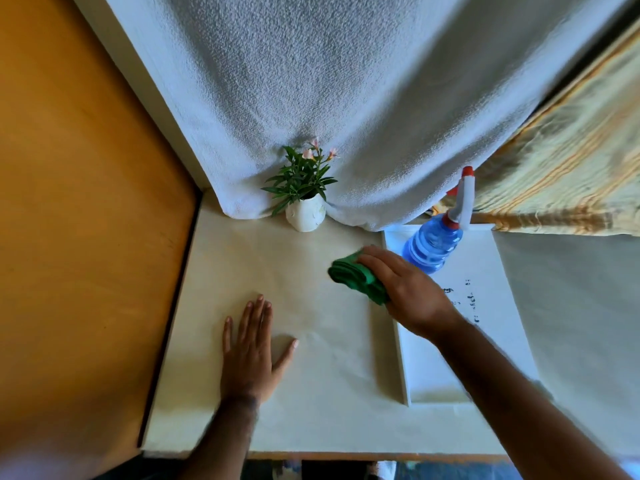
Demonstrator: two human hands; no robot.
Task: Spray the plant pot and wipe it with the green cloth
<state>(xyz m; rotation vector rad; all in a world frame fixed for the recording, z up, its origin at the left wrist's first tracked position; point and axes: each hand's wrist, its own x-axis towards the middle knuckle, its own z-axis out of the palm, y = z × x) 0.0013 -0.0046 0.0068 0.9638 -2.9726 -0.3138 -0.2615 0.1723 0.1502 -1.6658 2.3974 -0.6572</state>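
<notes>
A: Which step is judged to be in hand?

B: The wiping step, it would seem. The green cloth, bunched up, is covered and gripped by the right hand at the middle of the table. Whether it is being lifted or set down cannot be told. The left hand is laid flat and released on the table, nearer and to the left, with nothing held.

A: And where is the pot found?

B: The plant pot is stood upright at the far edge, against the white drape, well apart from the cloth. No wetness can be made out on it, so whether spraying has been done cannot be said.

A: What is called for next?

B: If wiping is intended, the cloth must be carried far and left to the pot, which should probably be steadied by the free hand, being small and easily tipped.

A: The containers?

B: A leafy plant with pale pink flowers is held in the pot. The blue spray bottle is stood on a white tray at the right, untouched; its liquid level cannot be read.
</notes>
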